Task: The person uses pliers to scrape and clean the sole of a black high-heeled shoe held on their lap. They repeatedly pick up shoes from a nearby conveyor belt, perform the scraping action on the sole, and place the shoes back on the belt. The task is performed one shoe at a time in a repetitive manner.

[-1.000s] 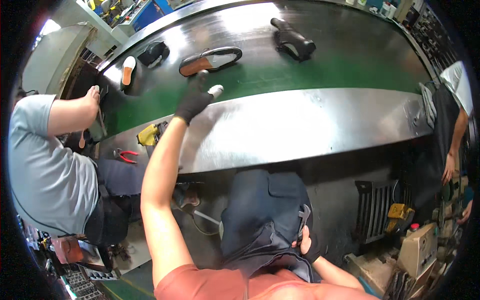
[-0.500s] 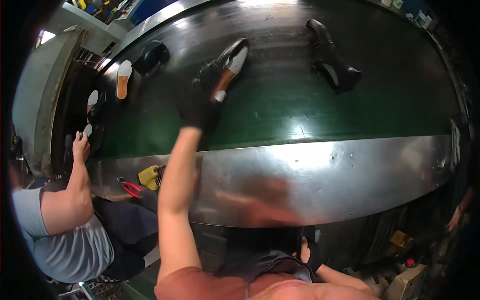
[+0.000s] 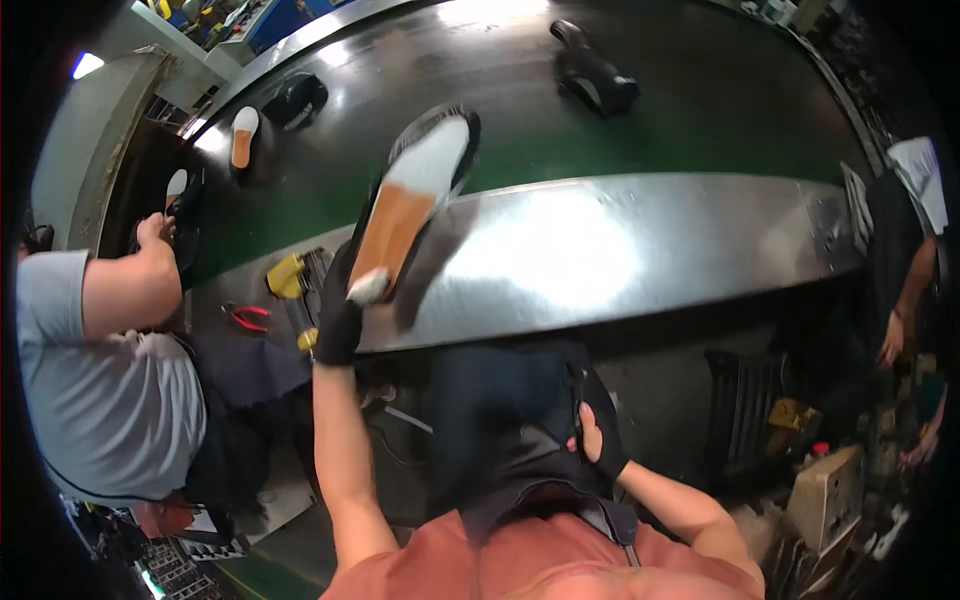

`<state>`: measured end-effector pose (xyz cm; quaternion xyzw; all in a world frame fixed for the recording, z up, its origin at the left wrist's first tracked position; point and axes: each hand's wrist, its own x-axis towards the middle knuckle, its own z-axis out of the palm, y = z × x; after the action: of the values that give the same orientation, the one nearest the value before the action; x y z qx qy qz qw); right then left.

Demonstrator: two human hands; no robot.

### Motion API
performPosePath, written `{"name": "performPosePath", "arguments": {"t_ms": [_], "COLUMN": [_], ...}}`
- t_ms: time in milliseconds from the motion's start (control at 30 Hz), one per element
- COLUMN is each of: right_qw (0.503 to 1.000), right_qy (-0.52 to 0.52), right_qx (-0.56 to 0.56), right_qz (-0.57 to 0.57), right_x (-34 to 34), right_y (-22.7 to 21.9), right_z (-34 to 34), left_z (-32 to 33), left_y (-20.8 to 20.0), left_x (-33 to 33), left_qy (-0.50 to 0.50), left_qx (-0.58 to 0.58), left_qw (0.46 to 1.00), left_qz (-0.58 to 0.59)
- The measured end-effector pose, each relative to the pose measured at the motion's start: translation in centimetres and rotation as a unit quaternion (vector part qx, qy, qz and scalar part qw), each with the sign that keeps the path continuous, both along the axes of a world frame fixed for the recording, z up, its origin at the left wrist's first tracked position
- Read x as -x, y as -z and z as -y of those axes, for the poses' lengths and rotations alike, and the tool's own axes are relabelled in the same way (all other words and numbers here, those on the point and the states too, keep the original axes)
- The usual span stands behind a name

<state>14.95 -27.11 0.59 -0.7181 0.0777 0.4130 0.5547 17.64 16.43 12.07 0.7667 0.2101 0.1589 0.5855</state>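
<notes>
Over the metal ledge, my left hand (image 3: 340,335), in a black glove, grips a black shoe (image 3: 405,205) at its heel end. Its underside faces up, white at the front and tan at the back, with a small white piece at the heel. Low against my dark clothing, my right hand (image 3: 592,435) shows bare fingers beyond black glove fabric. They are curled by something dark that I cannot make out. Farther off on the green belt (image 3: 500,165), a black boot-like shoe (image 3: 595,75) lies on its side.
On the ledge (image 3: 700,235) left of my arm lie red-handled pliers (image 3: 247,317) and a yellow tool (image 3: 285,278). More shoes (image 3: 296,98) rest on the belt's left part. A person in a grey shirt (image 3: 110,400) works at left; another person's arm (image 3: 900,305) hangs at right.
My left hand has drawn the shoe off the belt toward me, and its underside now faces up. My right hand still stays low by my body. The view has shifted.
</notes>
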Motion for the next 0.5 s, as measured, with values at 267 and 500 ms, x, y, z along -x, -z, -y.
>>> {"name": "performPosePath", "arguments": {"t_ms": [267, 500], "right_qw": [0.996, 0.966], "right_qy": [0.035, -0.162], "right_qx": [-0.086, -0.188], "right_qz": [0.007, 0.072], "right_x": [7.4, 8.9], "right_y": [-3.2, -9.7], "right_z": [5.7, 5.8], "left_z": [14.3, 23.1], "left_y": [-4.2, 1.8], "left_x": [17.4, 11.3], "left_qy": [0.117, 0.042], "left_qx": [-0.153, -0.066], "left_qw": [0.981, 0.981], "left_qz": [-0.037, 0.178]}}
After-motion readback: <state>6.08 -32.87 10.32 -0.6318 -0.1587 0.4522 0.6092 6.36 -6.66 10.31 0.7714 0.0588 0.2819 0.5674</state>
